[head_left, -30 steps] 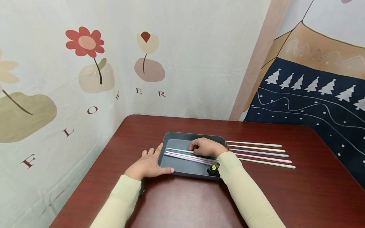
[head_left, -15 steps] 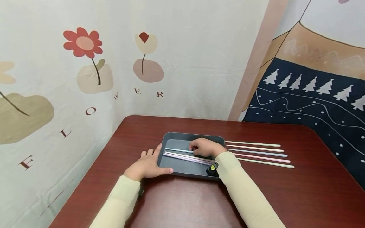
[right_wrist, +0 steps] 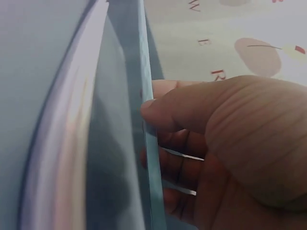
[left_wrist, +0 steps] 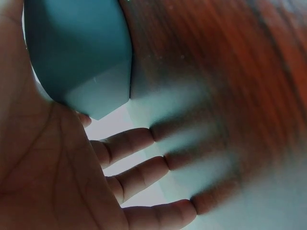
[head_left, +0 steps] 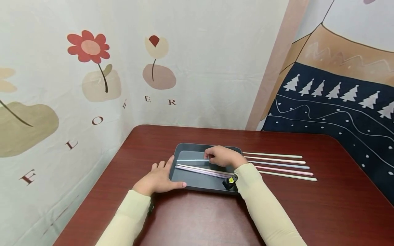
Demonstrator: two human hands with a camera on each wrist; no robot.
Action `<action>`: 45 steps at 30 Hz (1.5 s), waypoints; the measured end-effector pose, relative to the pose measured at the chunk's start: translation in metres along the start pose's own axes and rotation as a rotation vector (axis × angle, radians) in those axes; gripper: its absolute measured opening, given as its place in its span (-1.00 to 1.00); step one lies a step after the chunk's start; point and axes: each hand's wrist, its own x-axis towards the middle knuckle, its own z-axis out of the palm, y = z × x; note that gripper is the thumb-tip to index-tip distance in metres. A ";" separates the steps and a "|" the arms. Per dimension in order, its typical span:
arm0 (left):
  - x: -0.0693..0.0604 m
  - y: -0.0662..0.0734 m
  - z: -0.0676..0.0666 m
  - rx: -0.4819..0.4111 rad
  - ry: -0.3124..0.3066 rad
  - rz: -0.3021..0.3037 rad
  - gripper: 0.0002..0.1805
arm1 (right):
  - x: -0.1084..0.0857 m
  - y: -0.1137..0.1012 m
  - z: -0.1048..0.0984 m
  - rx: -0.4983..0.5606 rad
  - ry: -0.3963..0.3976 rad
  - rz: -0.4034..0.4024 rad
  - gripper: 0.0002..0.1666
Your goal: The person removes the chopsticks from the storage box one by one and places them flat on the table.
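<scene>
My right hand (head_left: 224, 156) is over the grey tray (head_left: 197, 182) in the head view. Between thumb and fingers it pinches a light blue chopstick (right_wrist: 149, 158), as the right wrist view shows. That chopstick's left end reaches toward the tray's left wall; its right part is hidden behind the hand. Below it in the tray lies a bundle of cream, pink and lilac chopsticks (head_left: 200, 170), partly covered by the right wrist. My left hand (head_left: 157, 177) rests at the tray's left end, fingers spread along the side and thumb at the front rim.
Right of the tray, several pastel chopsticks (head_left: 286, 166) lie side by side on the brown table (head_left: 197, 218), their left ends partly behind the right arm. A white patterned cloth (head_left: 209, 68) hangs behind the table, with a dark blue one at right.
The right hand has risen slightly, and the blue chopstick has lifted with it from a slant to nearly level in the head view. The left hand has kept its place on the tray.
</scene>
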 end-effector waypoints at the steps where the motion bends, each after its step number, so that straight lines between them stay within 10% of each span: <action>1: 0.000 0.000 0.000 0.001 0.001 0.000 0.43 | -0.001 -0.001 -0.002 -0.005 0.002 -0.001 -0.78; 21: 0.000 0.001 -0.001 0.006 0.006 0.010 0.43 | -0.035 -0.007 -0.037 -0.073 0.032 -0.038 -0.73; 45: -0.001 0.001 -0.001 0.003 0.011 0.007 0.44 | -0.129 0.054 -0.065 -0.023 0.093 0.160 -0.73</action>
